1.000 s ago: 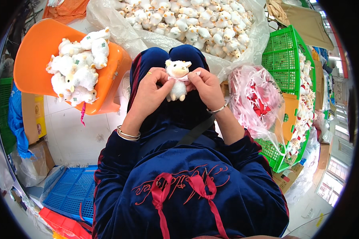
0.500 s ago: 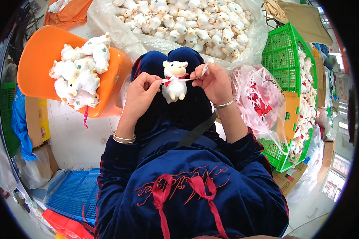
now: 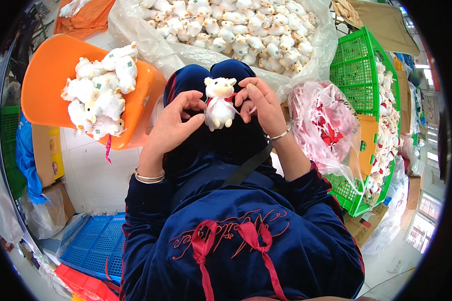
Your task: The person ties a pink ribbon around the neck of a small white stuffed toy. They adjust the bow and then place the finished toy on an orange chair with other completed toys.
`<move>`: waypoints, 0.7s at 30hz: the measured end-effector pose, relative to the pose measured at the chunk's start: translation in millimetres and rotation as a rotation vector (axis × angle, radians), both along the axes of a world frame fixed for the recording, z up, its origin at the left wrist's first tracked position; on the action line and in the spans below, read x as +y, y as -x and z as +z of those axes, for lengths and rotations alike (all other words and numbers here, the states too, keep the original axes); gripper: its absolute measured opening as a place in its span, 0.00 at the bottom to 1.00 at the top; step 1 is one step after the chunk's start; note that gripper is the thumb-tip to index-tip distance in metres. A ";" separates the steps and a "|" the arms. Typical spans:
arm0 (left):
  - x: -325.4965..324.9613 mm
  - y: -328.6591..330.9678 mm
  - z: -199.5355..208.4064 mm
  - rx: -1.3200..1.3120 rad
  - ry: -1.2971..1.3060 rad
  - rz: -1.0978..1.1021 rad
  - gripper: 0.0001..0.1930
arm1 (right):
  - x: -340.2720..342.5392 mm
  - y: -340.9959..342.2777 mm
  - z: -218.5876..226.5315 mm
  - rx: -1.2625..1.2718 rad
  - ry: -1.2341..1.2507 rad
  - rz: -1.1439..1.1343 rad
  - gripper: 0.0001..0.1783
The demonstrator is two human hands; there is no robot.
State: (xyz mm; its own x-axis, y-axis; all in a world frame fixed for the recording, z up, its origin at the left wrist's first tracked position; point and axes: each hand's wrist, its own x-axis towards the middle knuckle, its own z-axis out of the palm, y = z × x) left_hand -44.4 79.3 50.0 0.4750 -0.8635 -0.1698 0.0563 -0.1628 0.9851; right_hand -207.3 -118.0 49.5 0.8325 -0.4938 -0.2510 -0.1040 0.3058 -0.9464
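Observation:
A small white plush sheep (image 3: 219, 113) with a cream head rests upright on my lap between my knees. A red band circles its neck, and a pale pink ribbon (image 3: 253, 110) runs from its chest toward the right. My left hand (image 3: 175, 120) is open beside the toy, thumb and fingers apart, fingertips close to its side. On the other side, my right hand (image 3: 264, 104) has bent fingers around the ribbon's end; its grip is partly hidden.
Several white plush toys lie on an orange chair (image 3: 42, 95) at left. Ahead, a clear plastic sheet (image 3: 130, 30) holds a heap of them. At right are a bag of ribbons (image 3: 306, 120) and a green crate (image 3: 354, 70) of toys. A blue crate (image 3: 93, 246) sits lower left.
The ribbon was stretched across the toy's chest between both hands. My left hand has let go of it and opened. My right hand has come closer to the toy and dipped slightly.

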 end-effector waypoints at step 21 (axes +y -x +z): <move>-32.0 21.3 13.8 -0.181 0.018 0.063 0.09 | -2.7 1.9 5.7 0.187 0.215 0.256 0.11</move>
State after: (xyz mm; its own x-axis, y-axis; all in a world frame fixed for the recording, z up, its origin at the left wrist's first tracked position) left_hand -65.7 47.3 63.8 0.5494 -0.8333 -0.0610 -0.1129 -0.1463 0.9828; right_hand -209.2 -120.8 55.2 0.8855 -0.3336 -0.3234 -0.3279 0.0444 -0.9437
